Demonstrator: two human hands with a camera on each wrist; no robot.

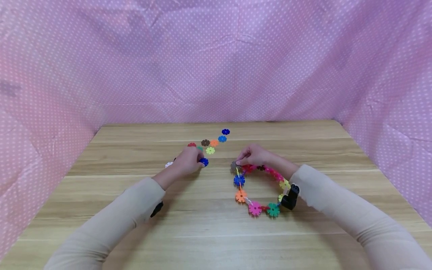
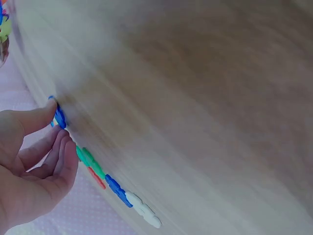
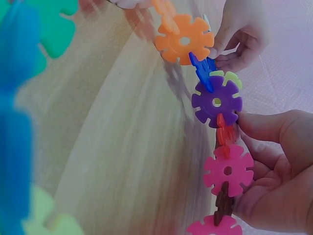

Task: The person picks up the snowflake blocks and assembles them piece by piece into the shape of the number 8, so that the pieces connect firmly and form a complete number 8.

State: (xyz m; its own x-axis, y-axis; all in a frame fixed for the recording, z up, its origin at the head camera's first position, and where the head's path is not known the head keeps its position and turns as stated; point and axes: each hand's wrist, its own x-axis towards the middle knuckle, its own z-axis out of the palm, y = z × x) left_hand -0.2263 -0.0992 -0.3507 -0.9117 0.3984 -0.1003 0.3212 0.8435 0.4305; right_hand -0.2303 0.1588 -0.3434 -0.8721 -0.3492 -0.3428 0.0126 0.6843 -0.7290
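My left hand (image 1: 185, 160) pinches a dark blue notched plastic disc (image 1: 204, 162) between thumb and fingers; in the left wrist view the thumb lies against this blue disc (image 2: 59, 116). To its right, my right hand (image 1: 255, 154) holds a closed-looking chain of interlocked flower-shaped discs, gripping it by a grey disc (image 1: 233, 165) at the upper left. Along the chain are a blue disc (image 1: 239, 180), an orange disc (image 1: 240, 196), a pink disc (image 1: 255, 209) and a green disc (image 1: 273, 210). The right wrist view shows a purple disc (image 3: 217, 103) beside the right thumb.
Loose discs lie beyond the left hand: a brown disc (image 1: 205, 143), an orange one (image 1: 214, 143), a yellow-green one (image 1: 210, 150) and several others. A white disc (image 1: 169, 164) lies left of that hand. A pink dotted cloth (image 1: 216, 67) hangs behind the wooden table (image 1: 202, 240).
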